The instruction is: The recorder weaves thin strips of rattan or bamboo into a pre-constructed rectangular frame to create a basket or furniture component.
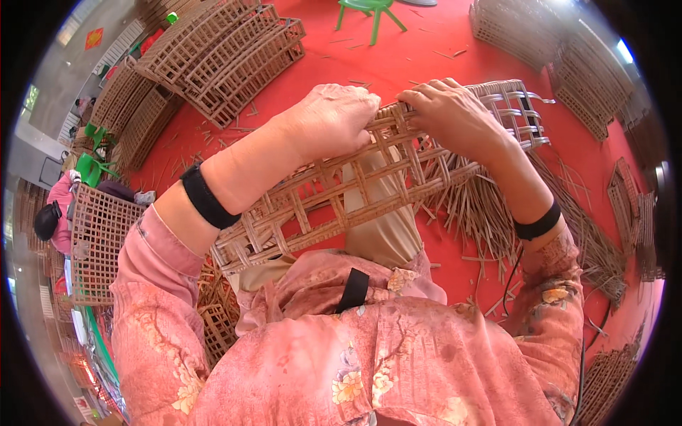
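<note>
An open-lattice woven basket (323,231), long and brown, is tilted across my lap, rising toward the right. My left hand (330,117) is closed in a fist at its far edge, the fingertips turned under and mostly hidden. Close beside it, my right hand (451,117) curls over the same edge, fingers bent round the rim. Any thin strip pinched between the fingers is too hidden to make out. Loose strip ends (543,101) stick out from the basket's right end.
A bundle of loose strips (483,220) lies on the red floor (433,28) at the right. Stacked woven baskets (220,57) stand far left, with more stacks (522,32) far right. A green stool (373,11) is ahead. At left, a person in pink (62,220) sits behind a lattice panel (103,241).
</note>
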`<state>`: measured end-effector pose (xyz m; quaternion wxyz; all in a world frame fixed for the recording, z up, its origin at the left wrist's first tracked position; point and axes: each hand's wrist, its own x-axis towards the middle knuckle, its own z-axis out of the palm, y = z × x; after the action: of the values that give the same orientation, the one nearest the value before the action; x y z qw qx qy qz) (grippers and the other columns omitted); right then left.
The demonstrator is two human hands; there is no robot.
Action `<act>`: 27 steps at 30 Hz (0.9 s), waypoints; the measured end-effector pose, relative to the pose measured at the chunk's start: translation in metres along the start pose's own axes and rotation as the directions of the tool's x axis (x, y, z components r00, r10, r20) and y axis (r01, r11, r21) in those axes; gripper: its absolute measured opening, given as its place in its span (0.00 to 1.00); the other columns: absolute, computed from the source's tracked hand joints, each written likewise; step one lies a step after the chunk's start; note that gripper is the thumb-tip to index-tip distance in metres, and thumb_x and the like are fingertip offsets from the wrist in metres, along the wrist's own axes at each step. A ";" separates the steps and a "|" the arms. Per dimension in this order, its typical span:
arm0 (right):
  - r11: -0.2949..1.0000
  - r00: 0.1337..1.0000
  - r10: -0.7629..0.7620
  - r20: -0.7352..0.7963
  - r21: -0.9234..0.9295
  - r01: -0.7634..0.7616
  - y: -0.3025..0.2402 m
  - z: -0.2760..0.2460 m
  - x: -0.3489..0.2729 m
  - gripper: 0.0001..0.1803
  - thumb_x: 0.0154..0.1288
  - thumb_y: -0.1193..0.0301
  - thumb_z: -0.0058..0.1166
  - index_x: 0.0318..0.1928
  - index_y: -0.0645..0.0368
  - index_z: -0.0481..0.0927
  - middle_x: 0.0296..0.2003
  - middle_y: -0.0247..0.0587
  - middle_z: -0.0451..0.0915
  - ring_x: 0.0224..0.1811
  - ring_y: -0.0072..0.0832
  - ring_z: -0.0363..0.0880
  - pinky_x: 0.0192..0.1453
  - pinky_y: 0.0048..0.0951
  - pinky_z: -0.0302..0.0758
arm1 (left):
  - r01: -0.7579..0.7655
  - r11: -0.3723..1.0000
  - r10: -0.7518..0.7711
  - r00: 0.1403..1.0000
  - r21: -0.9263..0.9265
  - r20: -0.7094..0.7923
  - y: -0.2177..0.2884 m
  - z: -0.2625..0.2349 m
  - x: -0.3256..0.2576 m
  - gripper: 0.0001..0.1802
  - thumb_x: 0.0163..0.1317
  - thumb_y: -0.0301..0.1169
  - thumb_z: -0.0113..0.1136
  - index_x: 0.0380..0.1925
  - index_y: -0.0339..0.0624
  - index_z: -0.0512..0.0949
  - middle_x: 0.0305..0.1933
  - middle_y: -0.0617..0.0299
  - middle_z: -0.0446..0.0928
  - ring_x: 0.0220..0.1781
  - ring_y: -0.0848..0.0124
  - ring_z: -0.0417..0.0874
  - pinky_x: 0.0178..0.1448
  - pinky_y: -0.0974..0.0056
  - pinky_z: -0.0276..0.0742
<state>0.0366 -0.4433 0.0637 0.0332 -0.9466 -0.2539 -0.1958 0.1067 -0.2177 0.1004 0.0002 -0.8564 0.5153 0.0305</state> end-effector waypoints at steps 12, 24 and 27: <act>1.000 0.983 -0.011 -0.184 0.025 0.016 0.052 -0.005 -0.028 0.19 0.66 0.62 0.57 0.54 0.57 0.82 0.47 0.46 0.84 0.55 0.42 0.80 0.61 0.43 0.73 | 0.005 0.965 0.027 0.993 -0.261 0.117 -0.017 -0.025 0.018 0.26 0.58 0.38 0.69 0.52 0.31 0.80 0.43 0.48 0.84 0.46 0.60 0.85 0.52 0.56 0.80; 0.991 0.989 0.135 -0.064 -0.009 -0.136 0.069 -0.019 -0.044 0.20 0.63 0.65 0.62 0.55 0.56 0.81 0.49 0.41 0.84 0.58 0.39 0.79 0.64 0.42 0.70 | 0.001 1.000 0.000 0.989 -0.004 0.150 0.042 -0.026 0.086 0.22 0.61 0.45 0.62 0.41 0.35 0.79 0.44 0.47 0.82 0.55 0.52 0.81 0.60 0.50 0.75; 0.993 0.988 0.115 -0.104 0.010 -0.114 0.075 -0.014 -0.045 0.17 0.64 0.66 0.60 0.52 0.56 0.83 0.47 0.40 0.85 0.56 0.37 0.80 0.63 0.41 0.70 | 0.028 0.999 -0.022 0.985 -0.032 0.171 0.046 -0.026 0.087 0.20 0.62 0.43 0.60 0.39 0.34 0.79 0.44 0.47 0.82 0.54 0.51 0.81 0.59 0.49 0.75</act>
<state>0.0326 -0.5318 0.0616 0.0596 -0.9481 -0.1975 -0.2421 0.1085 -0.3168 0.1228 0.0301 -0.8569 0.5021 0.1123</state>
